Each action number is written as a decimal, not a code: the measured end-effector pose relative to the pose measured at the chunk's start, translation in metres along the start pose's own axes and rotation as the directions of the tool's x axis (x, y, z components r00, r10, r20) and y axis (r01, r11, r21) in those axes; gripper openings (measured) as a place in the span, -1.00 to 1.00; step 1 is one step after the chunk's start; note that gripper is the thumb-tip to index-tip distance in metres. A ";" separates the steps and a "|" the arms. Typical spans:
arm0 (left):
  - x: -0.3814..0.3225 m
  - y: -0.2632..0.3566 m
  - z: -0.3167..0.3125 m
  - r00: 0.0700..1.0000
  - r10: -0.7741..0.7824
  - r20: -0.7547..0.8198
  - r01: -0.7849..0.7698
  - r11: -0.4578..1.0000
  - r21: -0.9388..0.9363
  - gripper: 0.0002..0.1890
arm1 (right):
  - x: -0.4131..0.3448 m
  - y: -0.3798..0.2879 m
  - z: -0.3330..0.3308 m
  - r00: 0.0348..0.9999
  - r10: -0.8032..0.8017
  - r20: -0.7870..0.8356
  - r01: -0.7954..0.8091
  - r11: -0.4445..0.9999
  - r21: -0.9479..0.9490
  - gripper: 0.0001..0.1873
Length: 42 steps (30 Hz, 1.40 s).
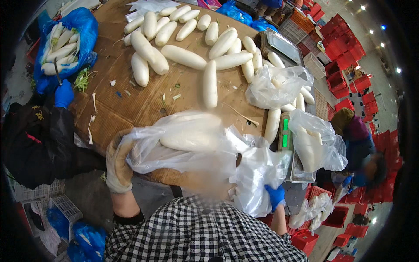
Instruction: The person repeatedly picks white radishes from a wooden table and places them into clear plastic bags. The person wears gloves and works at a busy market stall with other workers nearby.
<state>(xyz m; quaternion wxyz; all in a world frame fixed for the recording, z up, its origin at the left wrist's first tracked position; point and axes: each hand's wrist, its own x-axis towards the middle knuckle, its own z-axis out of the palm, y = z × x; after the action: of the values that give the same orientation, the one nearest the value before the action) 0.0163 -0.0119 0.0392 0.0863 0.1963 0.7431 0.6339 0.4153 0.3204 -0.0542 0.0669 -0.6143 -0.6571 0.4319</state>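
My left hand (120, 162), in a beige work glove, grips the end of a clear plastic bag (147, 160). White radishes (190, 139) lie inside that bag at the near edge of the cardboard-covered table. My right hand (276, 196), in a blue glove, is at the edge of a bunch of thin white plastic bags (255, 177); its fingers are partly hidden by the plastic. Loose white radishes (209, 85) are spread over the far half of the table. A bagged radish portion (309, 147) rests on a scale (302, 173) to the right, beside its lit green display.
At the left, a co-worker's blue-gloved hand (63, 93) holds a knife near a blue bag of radishes (65, 49). Another filled clear bag (278, 88) sits at the table's right side. Red crates (340, 42) and another person (358, 144) are on the right.
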 end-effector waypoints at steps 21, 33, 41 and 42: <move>0.030 0.024 0.033 0.972 -0.113 0.206 0.166 0.951 -0.262 -0.61 | 0.146 -0.302 0.249 0.662 -0.458 0.593 -0.099 0.731 0.675 -0.46; 0.043 0.026 0.019 0.998 0.050 0.040 -0.043 0.988 -0.151 -0.62 | -0.004 -0.260 0.164 0.209 -0.757 0.619 0.939 0.333 0.091 -0.40; 0.041 0.014 0.024 0.995 0.093 -0.043 -0.102 0.918 -0.382 -0.82 | 0.027 -0.156 0.060 0.371 -0.592 0.715 0.819 -0.155 -0.553 -0.42; 0.038 0.015 0.030 0.995 0.089 -0.042 -0.098 0.931 -0.351 -0.76 | 0.021 -0.156 0.048 0.368 -0.623 0.690 0.659 -0.348 -0.666 -0.51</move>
<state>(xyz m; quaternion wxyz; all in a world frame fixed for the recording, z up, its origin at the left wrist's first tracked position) -0.0039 0.0328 0.0532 0.0805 0.2047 0.6083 0.7626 0.2636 0.3353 0.0076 -0.0968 -0.0149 -0.9796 -0.1754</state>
